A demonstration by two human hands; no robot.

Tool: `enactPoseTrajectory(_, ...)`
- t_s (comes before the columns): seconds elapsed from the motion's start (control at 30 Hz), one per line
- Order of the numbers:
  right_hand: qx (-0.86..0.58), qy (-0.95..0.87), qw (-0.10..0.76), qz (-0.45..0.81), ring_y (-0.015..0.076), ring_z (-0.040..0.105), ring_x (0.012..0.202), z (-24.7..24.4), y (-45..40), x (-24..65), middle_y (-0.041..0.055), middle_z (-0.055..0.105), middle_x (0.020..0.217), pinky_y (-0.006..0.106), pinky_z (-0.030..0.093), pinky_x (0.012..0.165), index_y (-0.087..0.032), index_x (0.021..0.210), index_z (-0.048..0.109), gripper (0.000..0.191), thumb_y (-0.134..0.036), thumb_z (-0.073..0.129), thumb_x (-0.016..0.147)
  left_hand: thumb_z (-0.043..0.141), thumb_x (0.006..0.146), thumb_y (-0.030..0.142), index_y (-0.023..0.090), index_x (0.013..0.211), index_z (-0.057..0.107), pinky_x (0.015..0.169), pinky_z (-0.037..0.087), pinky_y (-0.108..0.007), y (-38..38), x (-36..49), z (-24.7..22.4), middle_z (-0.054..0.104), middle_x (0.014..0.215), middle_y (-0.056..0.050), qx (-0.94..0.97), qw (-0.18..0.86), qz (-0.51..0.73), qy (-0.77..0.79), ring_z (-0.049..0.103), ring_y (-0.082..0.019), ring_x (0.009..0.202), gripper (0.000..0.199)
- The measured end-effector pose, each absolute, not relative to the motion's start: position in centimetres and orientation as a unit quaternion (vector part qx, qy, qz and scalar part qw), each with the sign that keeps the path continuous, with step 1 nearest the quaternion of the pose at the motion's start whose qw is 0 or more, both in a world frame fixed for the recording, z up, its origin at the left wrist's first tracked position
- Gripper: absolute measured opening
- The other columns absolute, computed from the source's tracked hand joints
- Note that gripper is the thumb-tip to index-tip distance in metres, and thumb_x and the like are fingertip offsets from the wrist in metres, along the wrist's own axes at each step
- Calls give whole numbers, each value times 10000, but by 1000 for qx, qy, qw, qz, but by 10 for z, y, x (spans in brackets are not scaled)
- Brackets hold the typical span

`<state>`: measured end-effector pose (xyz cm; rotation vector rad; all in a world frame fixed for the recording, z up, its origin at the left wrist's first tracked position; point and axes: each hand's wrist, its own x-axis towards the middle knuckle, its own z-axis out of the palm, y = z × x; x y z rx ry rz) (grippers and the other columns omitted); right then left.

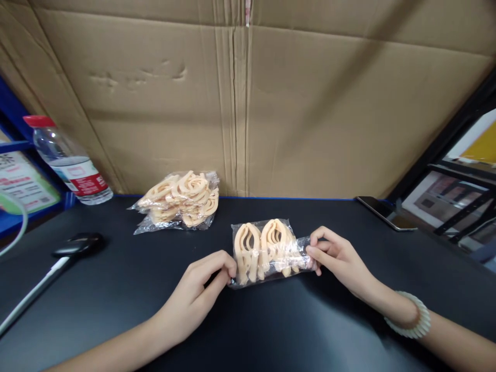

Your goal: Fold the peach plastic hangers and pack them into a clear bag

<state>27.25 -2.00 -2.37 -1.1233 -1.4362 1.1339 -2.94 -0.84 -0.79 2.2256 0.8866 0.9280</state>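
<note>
A clear plastic bag [267, 252] with pale, beige, looped pieces inside lies at the middle of the black table; I cannot tell exactly what the pieces are. My left hand [207, 287] pinches the bag's lower left corner between thumb and fingers. On the other side, my right hand [335, 258] grips the bag's right end, where the film is free of pieces. A coil bracelet circles my right wrist. Behind and to the left sits a pile of similar filled bags [182, 199], stacked on one another.
A water bottle [75, 165] with a red cap stands at the back left. Near it lies a black object [79, 244] with a white cable. A phone [383, 213] rests at the back right. Cardboard [310, 103] walls off the table's far edge [290, 198].
</note>
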Motion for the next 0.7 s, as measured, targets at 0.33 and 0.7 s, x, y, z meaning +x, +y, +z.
enactPoseTrajectory(0.33,-516,-667,410,347,128,551,555,-29,-20,275,18,659,648,233,467,533,-200,921,774,239,-355,605,854,349,969,170,242,1041,666,722,431,-270,-6,-27,-15,637,836,-10,838,251,275,399,589,-162,770,332)
enactPoseTrajectory(0.7,-506,-748,364,226,134,580,619,-30,-19,278,10,654,692,229,454,607,-246,1044,759,286,-251,502,919,330,956,111,261,1194,632,712,426,-329,-5,-31,-21,598,772,-13,876,163,243,383,568,-178,723,413)
